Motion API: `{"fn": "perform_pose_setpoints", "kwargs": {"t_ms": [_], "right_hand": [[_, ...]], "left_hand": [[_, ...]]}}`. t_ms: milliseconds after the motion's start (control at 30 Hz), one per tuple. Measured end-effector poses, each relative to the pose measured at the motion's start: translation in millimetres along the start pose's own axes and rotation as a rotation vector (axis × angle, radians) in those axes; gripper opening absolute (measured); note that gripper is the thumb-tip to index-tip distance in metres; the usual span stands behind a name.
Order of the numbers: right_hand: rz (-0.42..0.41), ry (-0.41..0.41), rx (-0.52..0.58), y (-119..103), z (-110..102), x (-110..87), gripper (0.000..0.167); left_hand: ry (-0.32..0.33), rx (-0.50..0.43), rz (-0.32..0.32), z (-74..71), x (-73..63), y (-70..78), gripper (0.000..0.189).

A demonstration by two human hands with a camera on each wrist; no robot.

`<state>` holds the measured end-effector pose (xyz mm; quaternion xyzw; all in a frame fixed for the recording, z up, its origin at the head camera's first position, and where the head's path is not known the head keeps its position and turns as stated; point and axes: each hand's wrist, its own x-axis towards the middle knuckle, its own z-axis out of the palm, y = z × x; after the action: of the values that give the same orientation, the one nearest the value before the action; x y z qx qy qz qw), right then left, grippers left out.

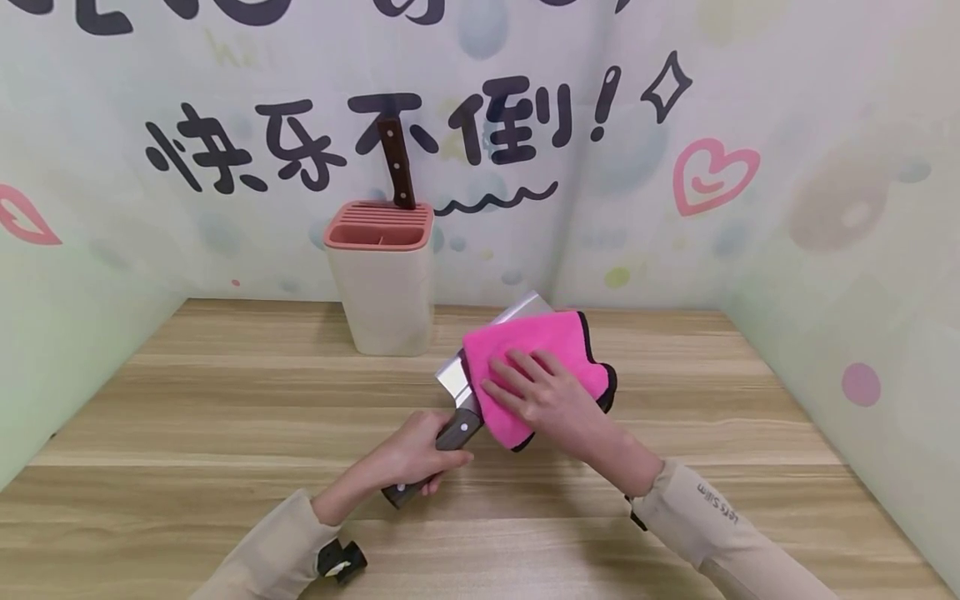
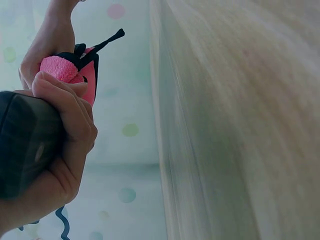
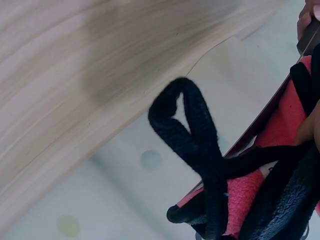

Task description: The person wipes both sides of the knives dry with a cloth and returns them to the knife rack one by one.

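Head view: a person holds a cleaver (image 1: 454,381) slantwise above a wood-grain table (image 1: 225,433). The left grip (image 1: 418,450) is wrapped around its dark handle; the right grip (image 1: 543,402) lays its fingers over a pink cloth (image 1: 543,335) that covers most of the blade. Behind them, to the left, a white knife block (image 1: 381,292) with a pink top stands on the table, one brown-handled knife (image 1: 397,162) upright in it.

Left wrist view: the left grip is curled tightly on the handle, with the cloth and right grip beyond.

Right wrist view: black-edged cloth bunches along the blade, a loop of trim (image 3: 200,120) hanging free; a digit presses from this side — so the right grip appears to pinch the cloth.

The step in hand looks like wiping the blade. The next move calls for a steady handle and a stroke along the blade — fingers clear of the edge.
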<state>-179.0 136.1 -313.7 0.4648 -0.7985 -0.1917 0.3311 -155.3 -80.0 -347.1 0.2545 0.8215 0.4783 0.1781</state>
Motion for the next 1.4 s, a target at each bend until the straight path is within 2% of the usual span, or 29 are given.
{"fn": "perform_pose_setpoints", "kwargs": {"t_ms": [300,700,1167,1400], "right_hand": [[-0.058,0.027,-0.025,-6.2,0.1,2.6,0.048],[-0.085,0.027,-0.026,-7.4,-0.3,2.0,0.049],[-0.064,0.030,0.002,-4.6,-0.3,0.8,0.050],[-0.023,0.001,0.049,0.6,0.0,-2.2,0.049]], "left_hand": [[-0.008,-0.005,-0.003,-0.7,2.3,-0.8,0.014],[-0.013,0.013,0.008,-1.2,3.7,-0.2,0.013],[-0.004,0.004,-0.021,0.6,4.0,1.1,0.013],[-0.006,0.000,-0.016,0.7,3.5,0.4,0.014]]}}
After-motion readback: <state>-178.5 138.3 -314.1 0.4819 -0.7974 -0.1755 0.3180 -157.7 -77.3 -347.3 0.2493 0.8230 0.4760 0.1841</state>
